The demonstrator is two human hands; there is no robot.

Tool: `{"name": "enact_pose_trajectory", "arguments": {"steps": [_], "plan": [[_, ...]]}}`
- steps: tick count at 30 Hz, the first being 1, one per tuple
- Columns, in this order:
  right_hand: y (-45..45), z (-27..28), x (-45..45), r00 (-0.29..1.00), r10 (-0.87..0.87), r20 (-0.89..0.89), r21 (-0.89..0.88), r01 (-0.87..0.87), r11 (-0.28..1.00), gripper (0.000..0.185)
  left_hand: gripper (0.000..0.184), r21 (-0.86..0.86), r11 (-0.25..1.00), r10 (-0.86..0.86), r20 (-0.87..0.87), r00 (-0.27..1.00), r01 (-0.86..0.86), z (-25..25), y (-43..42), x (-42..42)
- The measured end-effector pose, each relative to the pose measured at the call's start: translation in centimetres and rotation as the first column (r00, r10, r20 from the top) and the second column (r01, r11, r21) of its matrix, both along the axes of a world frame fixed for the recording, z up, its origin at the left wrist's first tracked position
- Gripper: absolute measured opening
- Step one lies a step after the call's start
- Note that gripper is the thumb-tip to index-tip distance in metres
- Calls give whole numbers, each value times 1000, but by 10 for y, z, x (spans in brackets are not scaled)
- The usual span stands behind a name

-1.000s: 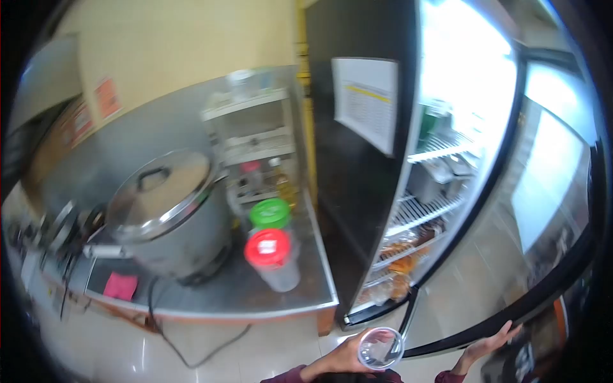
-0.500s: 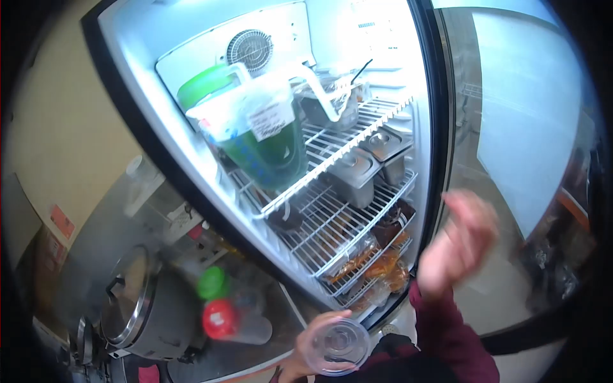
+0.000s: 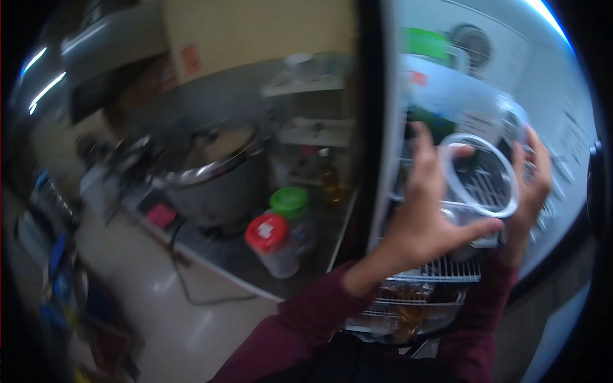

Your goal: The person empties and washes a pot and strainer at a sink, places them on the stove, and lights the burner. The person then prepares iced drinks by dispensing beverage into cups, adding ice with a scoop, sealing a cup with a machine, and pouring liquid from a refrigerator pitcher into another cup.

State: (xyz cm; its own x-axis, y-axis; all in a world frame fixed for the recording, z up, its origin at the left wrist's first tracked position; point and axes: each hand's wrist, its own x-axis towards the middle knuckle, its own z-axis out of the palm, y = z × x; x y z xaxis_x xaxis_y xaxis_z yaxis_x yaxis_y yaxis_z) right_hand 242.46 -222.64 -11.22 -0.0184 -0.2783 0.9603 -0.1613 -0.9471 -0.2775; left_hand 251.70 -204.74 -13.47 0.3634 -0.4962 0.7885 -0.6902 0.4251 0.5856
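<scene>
A clear round plastic container (image 3: 513, 191) with a pale rim is raised in front of the open fridge, its round opening facing me. My left hand (image 3: 415, 210) grips its left side, the thumb stretched along the lower edge and the fingers spread upward. My right hand (image 3: 535, 175) curls around its right side. A second curved clear edge shows below the rim; whether it is a separate piece I cannot tell. Behind the hands, a large pitcher (image 3: 466, 89) of green liquid stands on a fridge shelf, partly hidden.
Wire shelves (image 3: 440, 271) with bagged food lie below the hands. To the left, a counter holds a red-lidded bottle (image 3: 271, 246), a green-lidded container (image 3: 290, 203) and a large metal cooker (image 3: 220, 185). A cord (image 3: 185, 281) hangs down beside the counter.
The view has swung left. The container rose from low by my body to in front of the fridge. My right hand, empty before, has joined the left on it.
</scene>
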Motion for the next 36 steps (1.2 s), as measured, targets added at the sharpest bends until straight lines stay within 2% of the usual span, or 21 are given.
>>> {"name": "enact_pose_trajectory", "arguments": {"steps": [1,2,3,5,6,10,16,24,29,33,36], "plan": [[0,0,-2,999,34,13,36,-35,999,30,91,37,995,88,95,992,-92,3,0,-6],[2,-1,-4,998,59,21,84,-61,995,30,94,21,991,129,107,986,-132,-1,-3,-8],[-11,-6,-10,999,33,-23,40,-32,999,35,98,7,987,156,121,980,-158,-5,-9,-11],[-11,-7,-12,973,225,49,159,-230,960,37,95,-28,994,103,83,991,-101,-8,-19,-15],[-9,-8,-13,964,253,76,195,-264,945,36,94,-54,995,91,71,993,-87,-10,-23,-17],[-20,-21,-26,973,226,42,173,-229,958,36,92,-42,999,5,44,999,-4,-7,-34,-24],[-37,-29,-47,985,173,18,155,-174,972,36,92,-164,982,-92,-9,996,89,-15,-62,-40],[-41,-34,-55,996,72,50,97,-77,992,36,105,-177,984,25,35,999,-18,-18,-82,-51],[-43,-20,-66,995,0,97,45,-5,999,36,90,-158,986,-29,140,990,51,-12,-79,-56],[-65,-4,-63,994,-35,100,73,27,997,36,87,-120,990,-55,172,983,76,-12,-82,-53],[-54,-1,-59,990,-35,134,129,17,991,33,88,-128,956,-264,30,964,266,-18,-68,-44]]}}
